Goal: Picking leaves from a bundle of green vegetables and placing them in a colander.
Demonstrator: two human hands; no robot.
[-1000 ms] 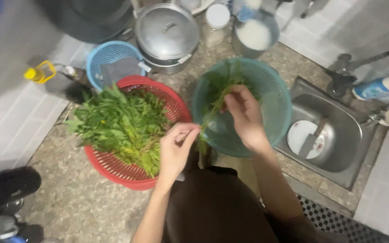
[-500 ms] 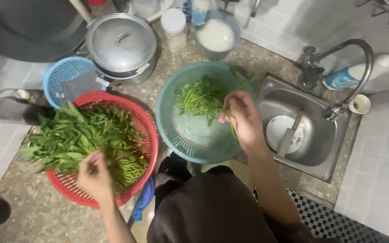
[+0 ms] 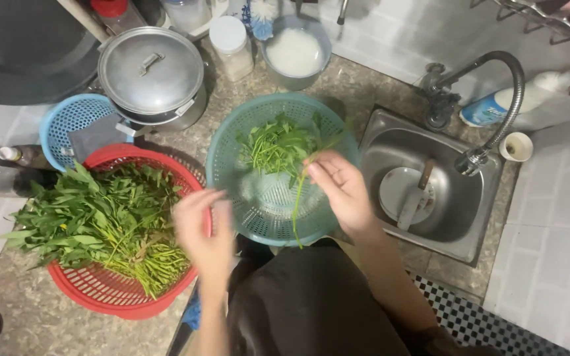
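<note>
My right hand [image 3: 339, 190] pinches a long green vegetable stalk [image 3: 298, 201] that hangs over the near rim of the teal colander [image 3: 225, 165]. A small heap of picked greens [image 3: 275, 146] lies at the far side of that colander. My left hand [image 3: 202, 227], blurred, hovers empty with fingers apart between the teal colander and the red basket [image 3: 94, 293]. The red basket holds a big pile of leafy greens [image 3: 100, 221].
A lidded metal pot [image 3: 152, 72] and a blue basket [image 3: 67, 122] stand behind the red basket. A bowl of cloudy white water [image 3: 296, 53] and a white-lidded jar [image 3: 230, 45] sit at the back. At the right is a steel sink [image 3: 390, 148] with a plate, knife and faucet [image 3: 496, 99].
My left hand has come off the greens in the red basket and swung right toward the teal colander. My right hand still holds a stalk over the colander.
</note>
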